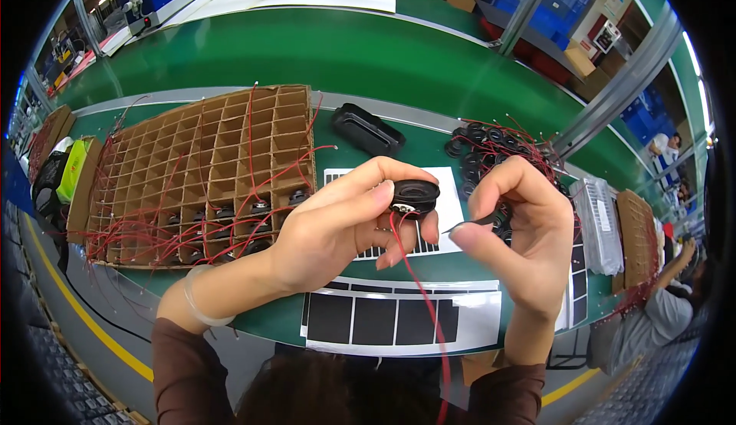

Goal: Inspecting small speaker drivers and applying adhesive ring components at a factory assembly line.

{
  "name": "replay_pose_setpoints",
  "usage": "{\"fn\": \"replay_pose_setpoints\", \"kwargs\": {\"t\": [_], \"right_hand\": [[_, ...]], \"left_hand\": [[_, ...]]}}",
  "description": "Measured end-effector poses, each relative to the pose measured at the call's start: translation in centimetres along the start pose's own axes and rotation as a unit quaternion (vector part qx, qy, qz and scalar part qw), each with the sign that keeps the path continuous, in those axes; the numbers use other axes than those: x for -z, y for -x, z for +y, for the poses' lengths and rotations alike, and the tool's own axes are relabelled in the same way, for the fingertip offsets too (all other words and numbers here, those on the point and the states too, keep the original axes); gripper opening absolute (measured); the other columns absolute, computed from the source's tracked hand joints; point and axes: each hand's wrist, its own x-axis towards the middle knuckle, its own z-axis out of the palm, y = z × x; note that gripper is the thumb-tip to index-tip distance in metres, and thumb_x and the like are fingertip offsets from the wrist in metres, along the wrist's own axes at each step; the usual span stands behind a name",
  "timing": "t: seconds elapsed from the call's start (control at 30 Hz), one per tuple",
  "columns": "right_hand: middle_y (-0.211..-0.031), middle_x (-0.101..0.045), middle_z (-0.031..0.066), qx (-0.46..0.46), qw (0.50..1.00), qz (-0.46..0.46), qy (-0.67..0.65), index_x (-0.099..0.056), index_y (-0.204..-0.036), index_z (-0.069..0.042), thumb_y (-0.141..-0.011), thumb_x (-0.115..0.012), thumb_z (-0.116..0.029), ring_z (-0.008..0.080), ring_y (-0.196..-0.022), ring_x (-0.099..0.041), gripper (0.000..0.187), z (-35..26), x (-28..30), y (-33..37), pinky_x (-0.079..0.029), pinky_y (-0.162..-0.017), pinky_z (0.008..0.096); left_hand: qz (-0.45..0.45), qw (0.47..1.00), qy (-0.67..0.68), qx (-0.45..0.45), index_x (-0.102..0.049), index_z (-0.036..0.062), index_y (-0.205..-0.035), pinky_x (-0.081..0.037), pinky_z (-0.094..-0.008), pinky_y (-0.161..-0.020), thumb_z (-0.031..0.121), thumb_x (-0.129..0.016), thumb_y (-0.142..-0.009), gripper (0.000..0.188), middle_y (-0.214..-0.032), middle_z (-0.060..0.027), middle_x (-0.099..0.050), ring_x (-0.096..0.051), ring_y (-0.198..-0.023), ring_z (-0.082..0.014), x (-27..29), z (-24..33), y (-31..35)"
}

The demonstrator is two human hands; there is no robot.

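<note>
My left hand (326, 222) grips a small round black speaker (416, 192) between thumb and fingers, its ring-shaped face turned up. Red wires (418, 279) run from the speaker's terminal down past the table's front edge. To the right of it, my right hand (529, 237) pinches a thin black strip (483, 220) between thumb and forefinger, apart from the speaker. Under both hands lies a white sheet with black strips (451, 195). Nearer me is a backing sheet with large black squares (373, 321).
At left stands a divided cardboard box (222, 145) with several wired speakers in its near cells. A black case (368, 129) lies behind my hands, and a pile of black speakers (491, 143) at right. Clear plastic trays (596, 226) sit farther right, near a co-worker (652, 321). Behind runs a green belt (307, 49).
</note>
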Motion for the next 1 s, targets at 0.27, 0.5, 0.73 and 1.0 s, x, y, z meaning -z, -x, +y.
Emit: {"fn": "replay_pose_setpoints", "kwargs": {"t": [0.27,0.5,0.73,1.0], "right_hand": [[-0.065,-0.045,0.0008,0.004,0.999,-0.010,0.051,-0.045,-0.070,-0.002,-0.059,-0.060,0.002,0.0062,-0.060,-0.045,0.019,0.6,-1.0,-0.2,-0.034,-0.056,0.0163],[-0.067,-0.051,0.0030,-0.070,0.995,-0.002,-0.077,-0.048,-0.072,0.000,-0.068,-0.058,-0.002,0.0074,-0.063,-0.047,0.010,1.0,-1.4,-0.1,-0.039,-0.060,0.0194],[-0.068,-0.050,0.0029,-0.046,0.996,-0.016,-0.078,-0.049,-0.074,0.000,-0.069,-0.056,-0.003,0.0080,-0.066,-0.047,0.009,1.0,-0.9,0.0,-0.039,-0.063,0.0203],[-0.068,-0.051,0.0032,-0.022,0.999,-0.018,-0.034,-0.049,-0.073,0.001,-0.069,-0.056,-0.002,0.0086,-0.066,-0.048,0.008,1.0,-0.7,-0.1,-0.040,-0.063,0.0210]], "left_hand": [[0.002,0.999,-0.022,0.043,-0.032,-0.0042,-0.116,-0.036,-0.0212,-0.053,0.029,-0.040,-0.080,0.049,-0.095,-0.0123,-0.049,-0.044,-0.061,-0.0107,-0.3,0.8,0.1],[0.004,0.987,-0.160,0.011,-0.028,-0.0023,-0.113,-0.037,-0.0195,-0.051,0.011,-0.048,-0.077,0.043,-0.077,-0.0057,-0.050,-0.045,-0.058,-0.0083,-0.2,0.9,0.2],[-0.015,0.993,-0.119,-0.010,-0.031,-0.0030,-0.106,-0.039,-0.0221,-0.052,0.010,-0.049,-0.076,0.038,-0.075,-0.0079,-0.050,-0.049,-0.059,-0.0111,-0.3,0.9,0.4],[0.026,0.990,-0.132,-0.034,-0.039,-0.0075,-0.109,-0.037,-0.0187,-0.051,0.015,-0.050,-0.074,0.043,-0.080,-0.0085,-0.054,-0.046,-0.057,-0.0074,-0.1,0.9,0.1]]}}
